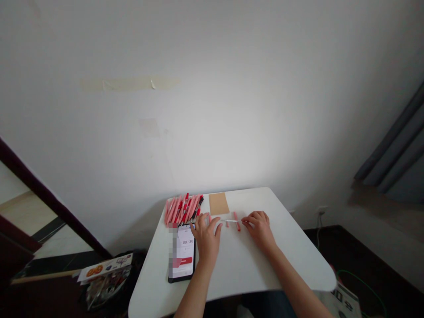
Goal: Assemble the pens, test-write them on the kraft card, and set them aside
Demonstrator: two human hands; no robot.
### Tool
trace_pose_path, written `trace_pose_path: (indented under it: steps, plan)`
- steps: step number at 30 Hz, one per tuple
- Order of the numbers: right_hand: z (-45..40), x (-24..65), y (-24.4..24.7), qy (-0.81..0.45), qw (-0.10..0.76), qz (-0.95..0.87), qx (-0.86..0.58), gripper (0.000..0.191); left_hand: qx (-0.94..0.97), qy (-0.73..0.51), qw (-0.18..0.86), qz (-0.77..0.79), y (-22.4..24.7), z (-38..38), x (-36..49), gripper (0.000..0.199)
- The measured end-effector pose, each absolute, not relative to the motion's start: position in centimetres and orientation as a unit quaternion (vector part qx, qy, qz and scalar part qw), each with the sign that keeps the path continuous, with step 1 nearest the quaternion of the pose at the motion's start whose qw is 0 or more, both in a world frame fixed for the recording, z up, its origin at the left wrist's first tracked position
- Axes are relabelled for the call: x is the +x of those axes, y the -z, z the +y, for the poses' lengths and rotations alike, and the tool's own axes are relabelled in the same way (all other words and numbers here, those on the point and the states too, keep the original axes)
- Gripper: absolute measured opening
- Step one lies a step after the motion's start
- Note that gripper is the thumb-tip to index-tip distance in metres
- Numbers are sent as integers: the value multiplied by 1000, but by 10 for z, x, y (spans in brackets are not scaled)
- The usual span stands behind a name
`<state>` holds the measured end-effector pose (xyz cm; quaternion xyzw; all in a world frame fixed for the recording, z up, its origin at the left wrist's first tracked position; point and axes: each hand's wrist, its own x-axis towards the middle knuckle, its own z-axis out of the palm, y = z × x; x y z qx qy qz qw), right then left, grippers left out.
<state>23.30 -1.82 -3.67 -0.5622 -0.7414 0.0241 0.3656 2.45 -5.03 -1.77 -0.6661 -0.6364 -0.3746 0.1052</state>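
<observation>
My right hand (258,227) pinches the end of a thin, whitish pen refill (230,221), which lies level across the gap between my hands. My left hand (207,229) is over the table with its fingers spread, close to the refill's other end; whether a fingertip touches it I cannot tell. Between the hands, under the refill, are a pink pen barrel (236,223) and a smaller pink pen piece (227,224). Another pink piece (210,218) shows partly behind my left fingers.
A pile of pink, red and black pens (182,210) covers the table's back left corner. Beside it lies a tan card or notebook (219,203). A phone (185,254) showing a timer rests left of my left hand. The white table (245,274) stands against the wall.
</observation>
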Motion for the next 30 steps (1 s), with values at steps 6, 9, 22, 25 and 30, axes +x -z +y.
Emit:
trace_pose_path:
  steps: [6, 9, 22, 25, 30]
  plan:
    - [-18, 233, 37, -18, 363, -748, -555, 15, -664, 373, 97, -640, 16, -52, 25, 15]
    - [-18, 233, 38, -14, 365, -750, -551, 15, -660, 372, 89, -646, 15, -52, 26, 13]
    - [-15, 235, 44, -17, 383, -732, -564, 16, -611, 337, 132, -704, 19, -48, 26, 12]
    - [-14, 235, 46, -20, 386, -729, -565, 16, -609, 313, 142, -715, 20, -47, 27, 14]
    - [-13, 235, 46, -29, 389, -733, -557, 16, -615, 297, 151, -714, 24, -44, 27, 13]
